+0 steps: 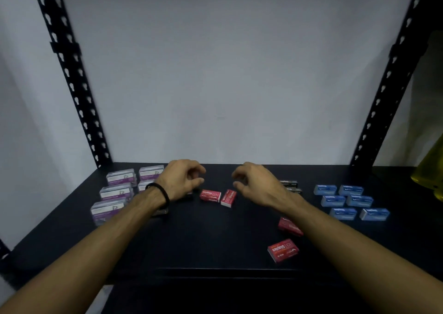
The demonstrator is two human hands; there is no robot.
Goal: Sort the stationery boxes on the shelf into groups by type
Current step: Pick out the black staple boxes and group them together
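On the black shelf (203,239), several clear purple-labelled clip boxes (116,191) are grouped at the left and several blue staple boxes (347,199) at the right. Two red staple boxes (210,195) lie side by side in the middle. Another red box (283,250) lies near the front, and one more (288,226) is partly under my right forearm. Dark boxes (290,184) show behind my right hand. My left hand (183,180) and my right hand (254,184) hover above the middle red boxes, fingers loosely curled, holding nothing.
Black perforated uprights (72,83) (388,83) frame the shelf at the back corners, with a grey wall behind. A yellow object (431,170) stands at the far right edge. The shelf's front edge runs just below the nearest red box.
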